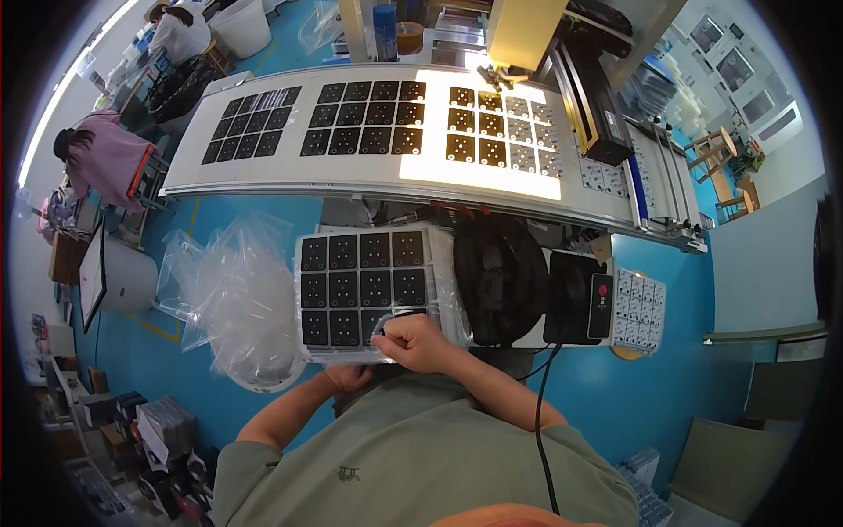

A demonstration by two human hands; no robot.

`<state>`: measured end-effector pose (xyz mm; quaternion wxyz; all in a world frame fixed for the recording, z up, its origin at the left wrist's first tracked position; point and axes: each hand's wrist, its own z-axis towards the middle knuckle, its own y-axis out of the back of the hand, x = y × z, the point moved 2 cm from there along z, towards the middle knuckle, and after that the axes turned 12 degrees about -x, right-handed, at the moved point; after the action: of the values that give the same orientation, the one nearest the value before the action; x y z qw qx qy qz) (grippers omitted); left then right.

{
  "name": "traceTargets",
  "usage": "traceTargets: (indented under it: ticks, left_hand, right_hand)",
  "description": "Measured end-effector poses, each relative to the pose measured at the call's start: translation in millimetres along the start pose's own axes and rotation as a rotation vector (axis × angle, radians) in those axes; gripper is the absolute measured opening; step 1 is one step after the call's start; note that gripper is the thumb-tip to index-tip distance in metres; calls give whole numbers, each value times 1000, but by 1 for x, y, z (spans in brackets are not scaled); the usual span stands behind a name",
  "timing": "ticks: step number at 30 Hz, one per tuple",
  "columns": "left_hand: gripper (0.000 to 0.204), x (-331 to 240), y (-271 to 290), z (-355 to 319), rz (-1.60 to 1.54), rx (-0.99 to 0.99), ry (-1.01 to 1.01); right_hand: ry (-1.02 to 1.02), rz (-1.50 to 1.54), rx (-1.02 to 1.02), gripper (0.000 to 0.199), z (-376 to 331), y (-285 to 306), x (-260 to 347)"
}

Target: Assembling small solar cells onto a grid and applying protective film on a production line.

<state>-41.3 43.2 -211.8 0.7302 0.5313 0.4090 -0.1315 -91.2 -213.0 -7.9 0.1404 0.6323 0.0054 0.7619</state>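
Observation:
In front of me lies a stack of sheets [360,285], the top one bearing rows of black square cards with small pale dots. Clear plastic film wraps or edges the stack on its right side. My right hand [414,342] is closed over the near right part of the top sheet. A bit of greyish, clear material shows by its fingertips; what it is cannot be made out. Against the near edge of the stack rests my left hand [349,376], its fingers mostly hidden beneath that edge.
A bin heaped with clear plastic bags [241,299] stands left of the stack. To the right are a black bag-like bundle [499,281] and a dark box [569,299] with a cable. Beyond runs a long conveyor [294,180] carrying card sheets under a lit machine [527,31]. Two people sit far left.

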Motion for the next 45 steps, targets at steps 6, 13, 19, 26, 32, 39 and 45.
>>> traceTargets:
  ticks: [6,13,19,26,32,39,45]
  left_hand:
    - [52,11,-6,-5,-46,87,91]
    - [52,7,-4,-2,-28,80,55]
    - [53,7,-3,-4,-31,63,47]
    - [49,3,-4,-6,-3,0,73]
    - [52,10,-10,-4,24,3,43]
    - [47,18,-20,-13,-22,-23,58]
    - [46,9,-10,-9,-17,28,94]
  right_hand:
    - [4,-10,-13,46,1,0,2]
    - [25,-8,-22,45,0,0,1]
    - [20,-15,-28,45,-1,-1,2]
    - [-13,-50,-8,46,0,-1,2]
    - [-7,-54,1,47,2,2,7]
    - [-40,-38,16,46,3,0,10]
    - [-43,-61,11,47,3,-1,11]
